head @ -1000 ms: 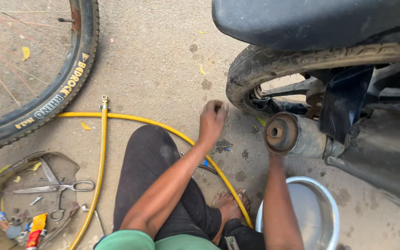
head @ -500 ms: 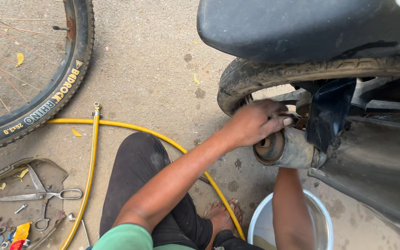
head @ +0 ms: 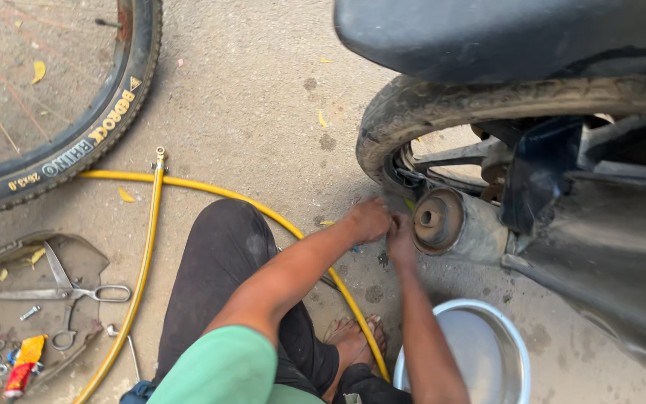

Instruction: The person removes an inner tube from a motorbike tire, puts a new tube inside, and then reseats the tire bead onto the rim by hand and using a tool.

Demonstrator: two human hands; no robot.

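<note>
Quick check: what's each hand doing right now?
Left hand: fingers curled by the motorcycle rear tyre; contents cannot be told.
Right hand: beside the exhaust pipe; grip cannot be told.

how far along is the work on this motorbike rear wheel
Early, by the look of it. Done: the yellow hose is laid out, the metal basin sits ready and the scissors lie in the tool tray. In hand: left hand and right hand meet low beside the rear tyre, near the exhaust. Left: the tyre remains on its wheel.
</note>
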